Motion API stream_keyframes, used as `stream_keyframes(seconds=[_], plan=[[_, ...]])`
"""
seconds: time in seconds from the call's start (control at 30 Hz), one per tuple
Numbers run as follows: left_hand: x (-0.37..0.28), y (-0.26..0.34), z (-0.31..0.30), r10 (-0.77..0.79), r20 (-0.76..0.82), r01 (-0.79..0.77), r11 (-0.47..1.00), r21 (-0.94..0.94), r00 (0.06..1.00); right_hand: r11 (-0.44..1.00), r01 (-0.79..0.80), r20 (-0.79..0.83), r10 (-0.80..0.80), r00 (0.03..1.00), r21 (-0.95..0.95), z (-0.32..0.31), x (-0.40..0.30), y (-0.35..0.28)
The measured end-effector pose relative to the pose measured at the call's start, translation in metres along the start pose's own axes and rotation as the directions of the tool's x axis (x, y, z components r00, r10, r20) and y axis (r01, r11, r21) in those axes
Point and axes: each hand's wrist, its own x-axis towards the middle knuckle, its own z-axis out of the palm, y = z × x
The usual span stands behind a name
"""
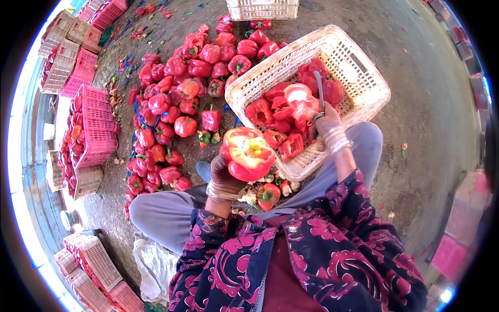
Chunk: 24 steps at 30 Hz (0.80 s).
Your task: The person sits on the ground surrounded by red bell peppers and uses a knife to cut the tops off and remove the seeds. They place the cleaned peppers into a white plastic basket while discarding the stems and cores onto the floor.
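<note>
My gloved left hand [224, 177] holds a cut-open red bell pepper [241, 165], its pale core and seeds facing up. My gloved right hand [329, 123] grips a knife [319, 87] with a curved blade pointing away from me. A cut pepper piece [300, 97] lies against that hand and the blade; whether the fingers hold it too I cannot tell. Beneath the right hand, a tilted off-white plastic crate [280, 58] contains hollowed red pepper pieces [278, 121]. Between my legs, a whole red-green pepper [268, 196] sits among pale cut cores [247, 197].
A large heap of whole red peppers [175, 66] spreads over the floor at front left, with blue strips among them. Stacked pink and white crates [97, 121] of peppers line the left side. Another white crate [265, 11] stands ahead. A white sack [154, 269] lies beside my left knee.
</note>
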Motion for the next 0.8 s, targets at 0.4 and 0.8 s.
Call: stream_keyframes(seconds=[0.4, 0.8], plan=[[-0.003, 0.010, 0.001, -0.154, -0.090, 0.175, 0.924, 0.339, 0.984, 0.871, 0.249, 0.561, 0.036, 0.827, -0.423, 0.064, -0.038, 0.047], [-0.058, 0.010, -0.058, 0.310, -0.331, 0.149, 0.489, 0.859, 0.891, 0.322, 0.732, 0.760, -0.057, 0.648, -0.600, 0.135, -0.072, 0.035]])
